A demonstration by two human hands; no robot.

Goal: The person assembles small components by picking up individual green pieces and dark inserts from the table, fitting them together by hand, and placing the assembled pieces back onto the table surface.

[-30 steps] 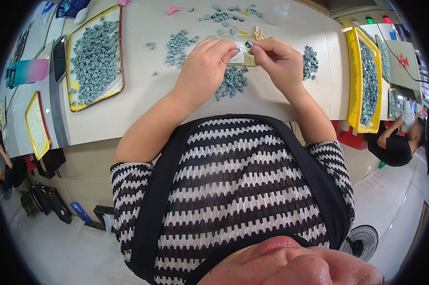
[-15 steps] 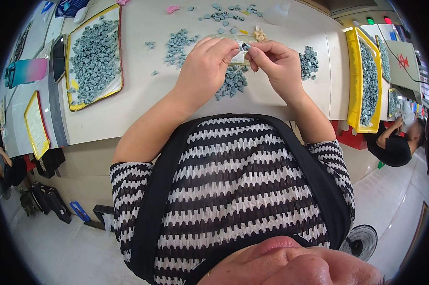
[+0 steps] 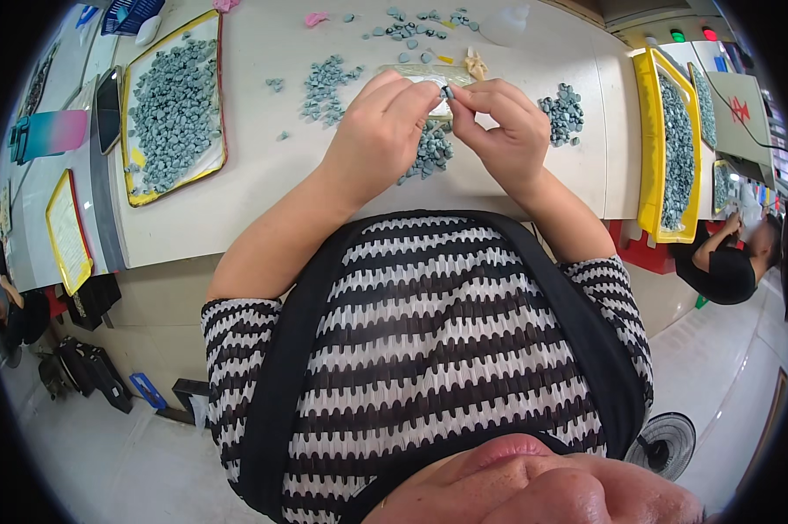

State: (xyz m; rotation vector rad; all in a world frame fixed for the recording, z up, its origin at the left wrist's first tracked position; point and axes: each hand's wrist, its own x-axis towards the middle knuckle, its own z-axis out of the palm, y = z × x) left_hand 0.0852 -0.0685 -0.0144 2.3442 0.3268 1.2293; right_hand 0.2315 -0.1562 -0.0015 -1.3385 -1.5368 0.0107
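Between my two hands is a small grey-green piece with a dark part, held over the table by the fingertips. My left hand pinches it from the left, thumb and index finger pressed together. From the right, my right hand closes its thumb and forefinger on the same piece. Its exact kind is too small to make out. Just behind the fingers lies a pale, translucent flat pad, partly hidden by them. A heap of similar grey-green pieces sits below my hands, with another heap to the left.
A yellow-rimmed tray full of pieces lies at left, beside a phone. On the right are a small heap and a yellow bin. Scattered pieces and a crumpled tan scrap lie farther back.
Both hands still pinch the piece, which has turned between the fingertips. My right hand has rotated a little and shifted slightly left, uncovering more of the right heap.
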